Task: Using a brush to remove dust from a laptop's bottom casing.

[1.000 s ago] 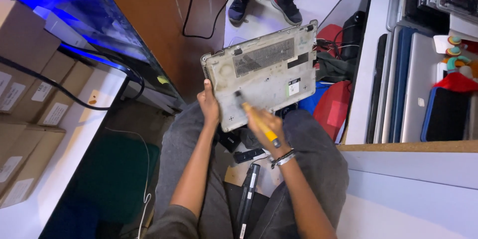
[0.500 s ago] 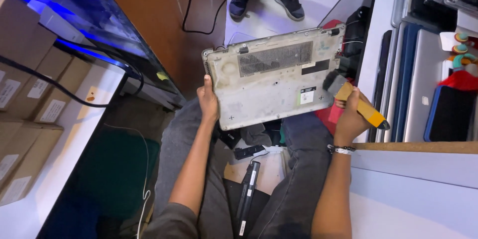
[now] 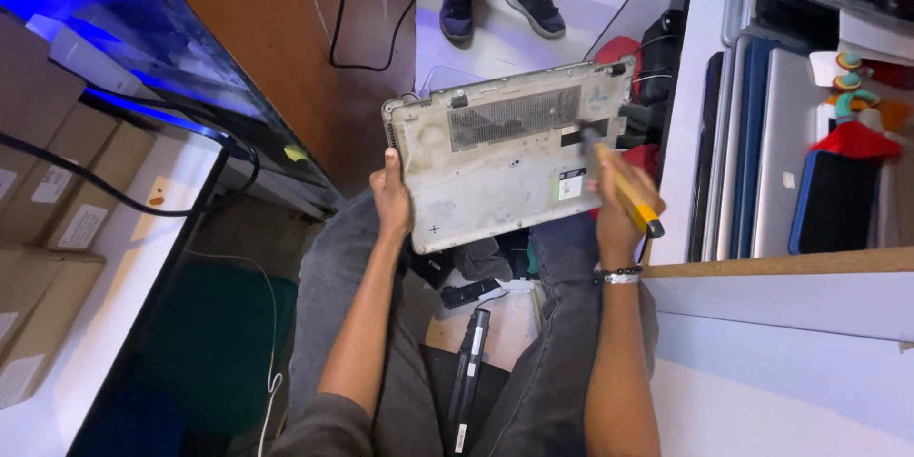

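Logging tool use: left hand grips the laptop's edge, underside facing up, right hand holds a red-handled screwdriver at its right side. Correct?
Not quite: the handle is yellow, not red. The head view shows the right hand holding a yellow-handled screwdriver at the right side of the laptop. The rest stands: the left hand grips the laptop's left edge, and its vented underside faces up.

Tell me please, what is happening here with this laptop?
A seated person holds a grey laptop upside down above their lap, its underside facing up. The left hand grips its left edge. The right hand holds a yellow-handled screwdriver with its tip at the right side of the base. A long black battery lies between the legs on the floor.
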